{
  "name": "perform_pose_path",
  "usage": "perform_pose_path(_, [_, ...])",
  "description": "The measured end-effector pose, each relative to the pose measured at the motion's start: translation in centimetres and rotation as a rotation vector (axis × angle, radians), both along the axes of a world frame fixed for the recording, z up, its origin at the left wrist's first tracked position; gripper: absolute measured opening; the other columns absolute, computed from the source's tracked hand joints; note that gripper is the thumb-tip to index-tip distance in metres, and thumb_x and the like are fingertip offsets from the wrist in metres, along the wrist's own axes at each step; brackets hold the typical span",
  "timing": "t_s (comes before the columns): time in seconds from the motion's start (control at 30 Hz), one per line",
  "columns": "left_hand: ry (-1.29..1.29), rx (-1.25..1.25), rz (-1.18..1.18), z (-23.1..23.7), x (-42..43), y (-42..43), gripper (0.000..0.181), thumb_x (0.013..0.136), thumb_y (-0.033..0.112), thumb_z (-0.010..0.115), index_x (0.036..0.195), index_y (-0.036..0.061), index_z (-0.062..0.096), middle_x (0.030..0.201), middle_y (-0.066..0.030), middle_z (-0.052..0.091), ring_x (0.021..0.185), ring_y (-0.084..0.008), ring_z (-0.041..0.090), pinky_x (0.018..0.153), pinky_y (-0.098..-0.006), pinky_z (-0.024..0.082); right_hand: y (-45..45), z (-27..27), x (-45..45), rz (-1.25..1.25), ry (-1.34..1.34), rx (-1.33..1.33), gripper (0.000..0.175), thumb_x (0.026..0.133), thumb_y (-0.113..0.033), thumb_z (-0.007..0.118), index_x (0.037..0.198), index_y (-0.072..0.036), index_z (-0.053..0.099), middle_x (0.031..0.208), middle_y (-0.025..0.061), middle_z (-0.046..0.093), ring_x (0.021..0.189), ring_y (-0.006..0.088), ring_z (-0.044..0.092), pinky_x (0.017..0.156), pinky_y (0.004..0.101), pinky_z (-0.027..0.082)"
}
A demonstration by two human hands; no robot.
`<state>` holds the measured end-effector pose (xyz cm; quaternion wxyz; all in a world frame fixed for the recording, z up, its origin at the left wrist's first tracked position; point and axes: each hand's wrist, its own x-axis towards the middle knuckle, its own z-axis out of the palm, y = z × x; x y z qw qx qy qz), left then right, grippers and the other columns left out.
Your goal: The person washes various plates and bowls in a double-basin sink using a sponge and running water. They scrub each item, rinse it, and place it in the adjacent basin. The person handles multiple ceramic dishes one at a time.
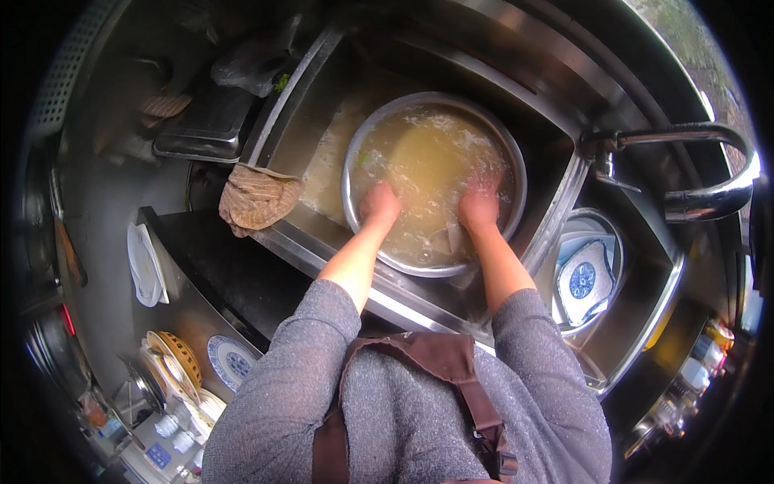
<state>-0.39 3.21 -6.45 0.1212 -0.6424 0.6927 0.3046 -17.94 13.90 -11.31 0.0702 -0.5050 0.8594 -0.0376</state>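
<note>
A large round metal basin (pixel 517 151) full of cloudy, rippling water stands in a stainless steel sink (pixel 369 78). Inside the basin's left part, my left hand (pixel 381 202) is dipped into the water, its fingers under the surface. On the right side my right hand (pixel 479 202) is in the water too, with its fingers blurred by the ripples. A pale round shape shows dimly under the water between and beyond the hands. Whether either hand holds anything cannot be told.
A brown striped cloth (pixel 260 198) hangs over the sink's left corner. At the right, a curved chrome faucet (pixel 677 133) rises beside a second basin holding plates (pixel 583 281). A lidded metal container (pixel 202 130) and a plastic bag (pixel 248 66) lie left. Stacked dishes (pixel 175 363) stand lower left.
</note>
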Motion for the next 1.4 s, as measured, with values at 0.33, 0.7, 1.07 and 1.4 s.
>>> perform_pose_path(0.33, [0.184,-0.328,0.201,-2.5,-1.2,-2.7,0.044,0.069,0.031,0.067,0.103,0.0047,0.058,0.104,-0.0186,0.059,0.097,-0.0332,0.056,0.084,-0.0397,0.044,-1.9,4.0,0.3,0.064,-0.075,0.109,0.045,0.081,-0.019,0.048,0.125,-0.008,0.043,0.126,0.0205,0.042,0.121,0.0416,0.034,0.082,0.0463,0.047])
perform_pose_path(0.7, [1.319,0.552,0.752,4.1,0.3,-0.5,0.030,0.081,0.004,0.056,0.109,-0.0023,0.050,0.102,-0.0111,0.059,0.093,-0.0207,0.058,0.081,-0.0347,0.048,-3.2,6.2,1.4,-0.466,-0.490,-0.327,0.042,0.073,-0.023,0.063,0.113,-0.016,0.053,0.109,0.0168,0.055,0.093,0.0339,0.055,0.074,0.0429,0.046])
perform_pose_path(1.07, [1.226,0.546,0.432,8.6,2.2,-0.5,0.040,0.077,-0.004,0.046,0.117,0.0012,0.045,0.109,-0.0097,0.054,0.098,-0.0199,0.055,0.082,-0.0336,0.049,-8.8,13.0,6.9,0.295,-0.716,-0.671,0.022,0.078,-0.021,0.056,0.096,-0.013,0.063,0.087,0.0128,0.055,0.087,0.0307,0.053,0.075,0.0405,0.044])
perform_pose_path(1.4, [1.385,0.462,0.533,10.5,2.0,1.9,0.036,0.085,0.006,0.050,0.121,0.0045,0.043,0.111,-0.0083,0.053,0.100,-0.0197,0.054,0.083,-0.0362,0.048,-9.5,8.5,3.3,-0.502,-0.537,-0.436,0.031,0.086,-0.030,0.047,0.094,-0.001,0.053,0.096,0.0223,0.053,0.089,0.0367,0.053,0.075,0.0458,0.044])
